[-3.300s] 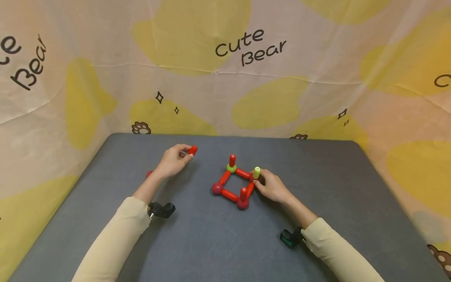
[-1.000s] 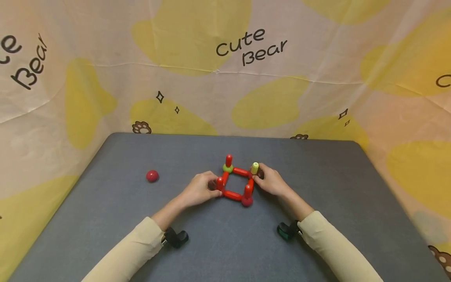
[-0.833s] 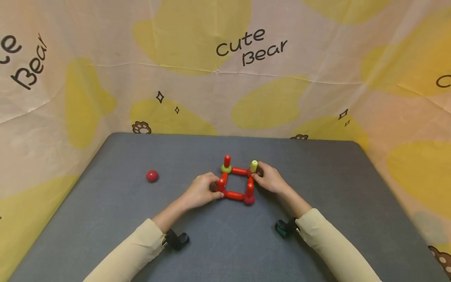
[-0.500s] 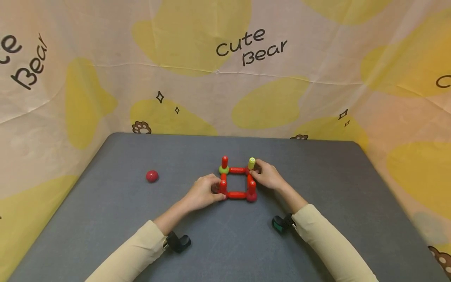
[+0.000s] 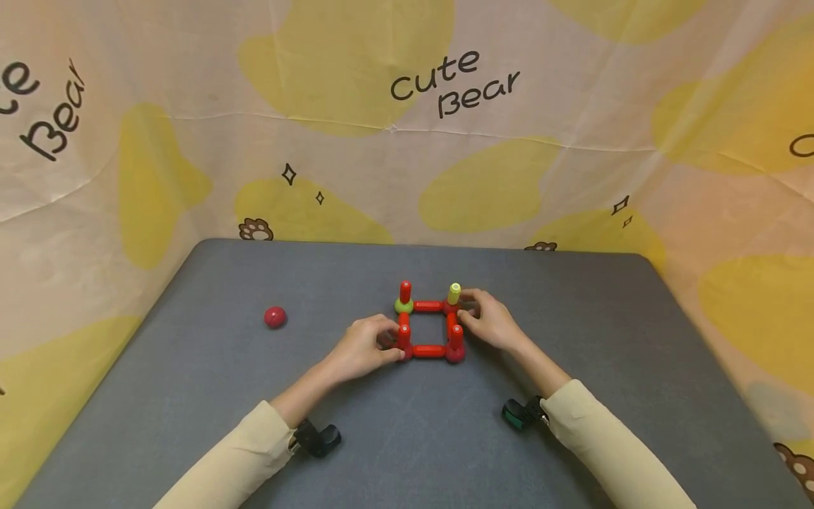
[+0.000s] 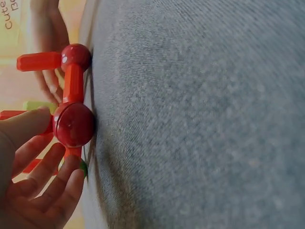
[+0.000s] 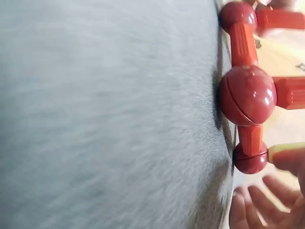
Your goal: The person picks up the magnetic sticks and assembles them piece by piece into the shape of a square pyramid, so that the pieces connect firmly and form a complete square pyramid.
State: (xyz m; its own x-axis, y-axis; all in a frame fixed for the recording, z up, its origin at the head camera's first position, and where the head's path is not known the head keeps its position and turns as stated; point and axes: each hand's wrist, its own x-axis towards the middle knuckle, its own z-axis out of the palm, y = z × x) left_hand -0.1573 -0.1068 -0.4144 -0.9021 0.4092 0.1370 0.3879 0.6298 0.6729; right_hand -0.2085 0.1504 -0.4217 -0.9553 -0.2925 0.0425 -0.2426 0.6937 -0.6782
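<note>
A square frame of red magnetic rods [image 5: 429, 350] and balls lies mid-table in the head view, with an upright rod at each corner. My left hand [image 5: 362, 348] pinches the upright red magnetic rod [image 5: 404, 335] at the near-left red ball [image 6: 75, 125]. Around the far-right ball [image 7: 250, 160], the fingers of my right hand [image 5: 491, 322] are spread. Its thumb overlaps the upright yellow-green rod [image 5: 454, 293] in the right wrist view; whether they touch, I cannot tell. The far-left corner has a green ball [image 5: 403, 306] under a red rod [image 5: 405, 290].
A loose red ball [image 5: 275, 317] lies on the grey table [image 5: 191, 396], left of the frame. Behind the table hangs a printed cloth [image 5: 356, 85]. Each wrist carries a black camera mount, the left one [image 5: 318, 438] near the table's front.
The left hand has brought a red rod to the near-left ball. The frame has turned until its sides lie square to the table. Most recently the right hand has loosened and shifted slightly right.
</note>
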